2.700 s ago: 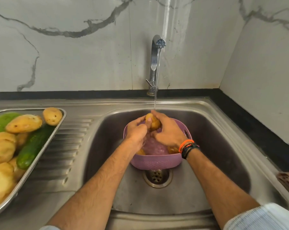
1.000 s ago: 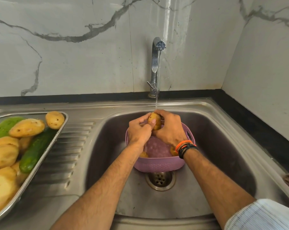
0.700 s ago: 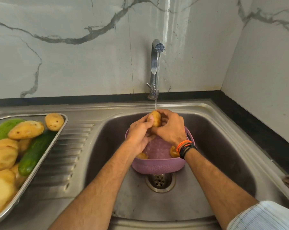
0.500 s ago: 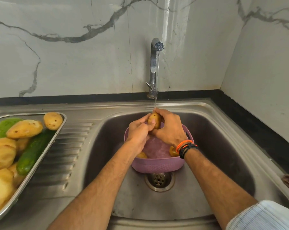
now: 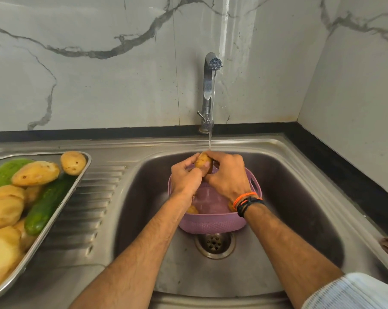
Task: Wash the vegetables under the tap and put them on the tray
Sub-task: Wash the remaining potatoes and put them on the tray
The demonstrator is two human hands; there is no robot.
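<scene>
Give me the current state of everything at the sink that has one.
tap: running
potato: held under the stream by both hands
left hand: gripping potato
right hand: gripping potato
basket: in sink, upright, potatoes left
tray: loaded with vegetables

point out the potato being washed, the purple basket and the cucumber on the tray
potato [image 5: 202, 162], head view, on its bare top between the two hands
purple basket [image 5: 212, 226], head view, on its near outer wall above the drain
cucumber [image 5: 46, 202], head view, on the middle of its green body
</scene>
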